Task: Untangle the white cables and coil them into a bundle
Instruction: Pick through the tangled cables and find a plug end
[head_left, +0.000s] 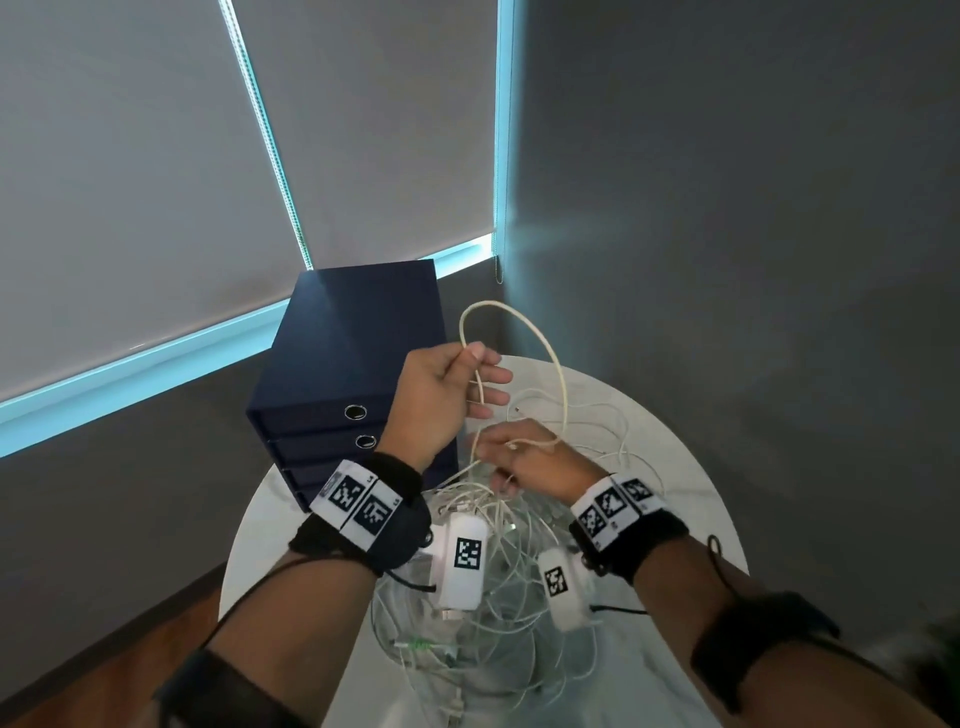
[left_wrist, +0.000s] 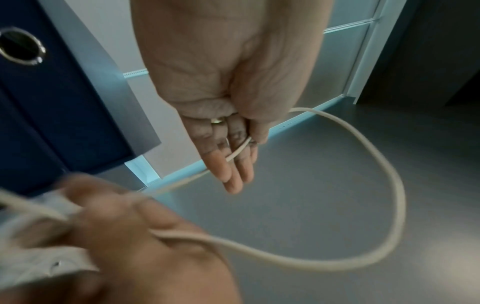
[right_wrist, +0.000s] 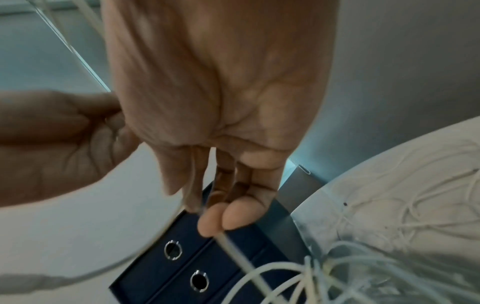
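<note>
A thick cream-white cable (head_left: 540, 338) arcs in a tall loop above the round white table (head_left: 691, 545). My left hand (head_left: 478, 379) is raised beside the binders and pinches one end of the loop between thumb and fingers (left_wrist: 241, 156). Just below it, my right hand (head_left: 498, 457) pinches the same cable with curled fingertips (right_wrist: 215, 218), where the cable (right_wrist: 241, 259) runs down into the heap. A tangle of thin white cables (head_left: 509, 561) lies spread on the table under both wrists. The loop (left_wrist: 400, 195) hangs free in the air between the hands.
A stack of dark blue binders (head_left: 353, 353) stands on the table's far left, close to my left hand. Grey walls meet in a corner behind the table, with a window blind at the left. Wooden floor (head_left: 104, 654) shows at lower left.
</note>
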